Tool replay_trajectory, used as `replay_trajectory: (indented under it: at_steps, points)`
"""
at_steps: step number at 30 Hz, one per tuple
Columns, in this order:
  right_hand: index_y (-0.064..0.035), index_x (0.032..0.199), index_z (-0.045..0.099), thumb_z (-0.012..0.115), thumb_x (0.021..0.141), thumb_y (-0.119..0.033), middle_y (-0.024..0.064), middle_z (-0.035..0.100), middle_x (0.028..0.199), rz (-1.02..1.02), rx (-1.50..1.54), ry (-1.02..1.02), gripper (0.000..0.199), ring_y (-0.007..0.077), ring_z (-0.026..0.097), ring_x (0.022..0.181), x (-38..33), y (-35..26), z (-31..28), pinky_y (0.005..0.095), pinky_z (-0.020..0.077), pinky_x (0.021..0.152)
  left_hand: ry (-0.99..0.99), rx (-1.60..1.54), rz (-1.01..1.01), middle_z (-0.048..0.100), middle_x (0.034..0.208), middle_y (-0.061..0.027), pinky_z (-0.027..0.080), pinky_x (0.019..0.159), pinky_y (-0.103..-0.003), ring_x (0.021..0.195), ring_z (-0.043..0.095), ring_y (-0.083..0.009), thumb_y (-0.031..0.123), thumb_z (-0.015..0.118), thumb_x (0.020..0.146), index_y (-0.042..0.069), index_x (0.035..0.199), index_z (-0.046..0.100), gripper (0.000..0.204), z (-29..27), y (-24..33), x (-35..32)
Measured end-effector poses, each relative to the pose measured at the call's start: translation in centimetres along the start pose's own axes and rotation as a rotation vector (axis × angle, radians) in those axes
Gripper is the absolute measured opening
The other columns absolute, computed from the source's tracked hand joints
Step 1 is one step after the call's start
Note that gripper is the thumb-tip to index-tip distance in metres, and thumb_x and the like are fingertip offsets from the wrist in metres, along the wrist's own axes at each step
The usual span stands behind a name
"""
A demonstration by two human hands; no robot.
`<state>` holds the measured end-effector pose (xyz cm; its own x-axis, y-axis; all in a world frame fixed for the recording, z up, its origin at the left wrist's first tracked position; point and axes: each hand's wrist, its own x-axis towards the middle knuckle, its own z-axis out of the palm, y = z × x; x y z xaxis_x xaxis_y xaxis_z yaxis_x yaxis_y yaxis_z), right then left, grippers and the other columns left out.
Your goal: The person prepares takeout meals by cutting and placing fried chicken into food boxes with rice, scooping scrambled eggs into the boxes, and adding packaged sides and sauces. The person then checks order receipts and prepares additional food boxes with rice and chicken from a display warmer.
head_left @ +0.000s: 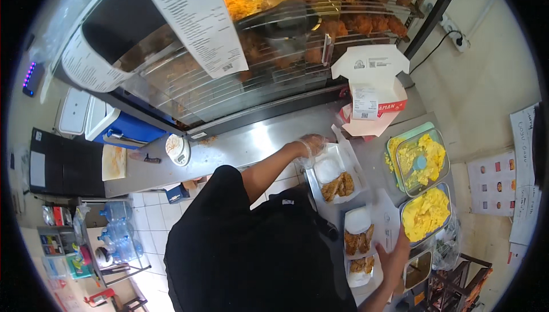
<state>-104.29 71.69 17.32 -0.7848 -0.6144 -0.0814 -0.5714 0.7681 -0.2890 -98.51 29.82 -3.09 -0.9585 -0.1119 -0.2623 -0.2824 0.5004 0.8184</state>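
Observation:
My left hand, in a clear plastic glove, is at the far corner of an open white food box; its fingers are too blurred to read. Inside that box lie a white mound of rice and fried chicken pieces. Two more white boxes are nearer me, with rice and chicken in the middle one. My right hand is beside the middle box's raised lid, thumb and fingers apart. A glass container of yellow scrambled-egg-like food lies just beyond its fingertips.
A second container of yellow food and a metal pan stand on the right. A red-and-white carton with a receipt stands open at the back. The glass warming cabinet holds fried chicken. A round white scale is farther left.

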Motion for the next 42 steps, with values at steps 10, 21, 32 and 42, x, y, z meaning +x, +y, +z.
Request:
replay_trajectory:
  at_steps: [10,21,32,42]
  points:
    - [-0.007,0.099,0.057,0.059,0.081,-0.008,0.0174,0.062,0.087,0.066,0.243,0.154,0.019,0.0361,0.059,0.079,4.2,3.0,1.9,0.0402,0.047,0.065,-0.042,0.211,0.034,0.056,0.116,-0.0191,0.04,0.094,-0.036,0.109,0.052,-0.0329,0.009,0.043,0.087,0.008,0.124,0.049,0.038,-0.7,6.0,1.2]
    - [-0.0066,0.092,0.062,0.058,0.083,-0.019,0.014,0.062,0.075,-0.028,0.482,-0.235,0.016,0.0308,0.06,0.071,5.8,4.7,0.0,0.0381,0.0466,0.061,-0.001,0.314,0.183,0.055,0.108,-0.0248,0.042,0.089,-0.04,0.103,0.052,-0.0387,0.015,0.052,0.084,0.006,0.125,0.047,0.043,3.0,5.2,1.4]
    - [-0.0064,0.085,0.067,0.056,0.081,-0.024,0.0145,0.065,0.088,0.399,-0.124,-0.175,0.021,0.0299,0.064,0.083,26.1,7.8,6.5,0.0423,0.0512,0.067,-0.569,0.216,0.338,0.061,0.086,-0.0227,0.046,0.072,-0.04,0.08,0.06,-0.0345,0.021,0.056,0.085,-0.001,0.102,0.059,0.028,-6.9,26.6,4.0]
    - [-0.0037,0.083,0.066,0.053,0.08,-0.011,0.0149,0.066,0.087,0.491,-0.193,-0.182,0.015,0.0278,0.066,0.081,28.9,7.9,9.1,0.0367,0.0533,0.065,-0.18,0.752,-0.064,0.061,0.101,-0.0193,0.047,0.084,-0.043,0.098,0.058,-0.037,0.023,0.048,0.085,0.004,0.095,0.062,0.026,1.8,24.6,24.4]
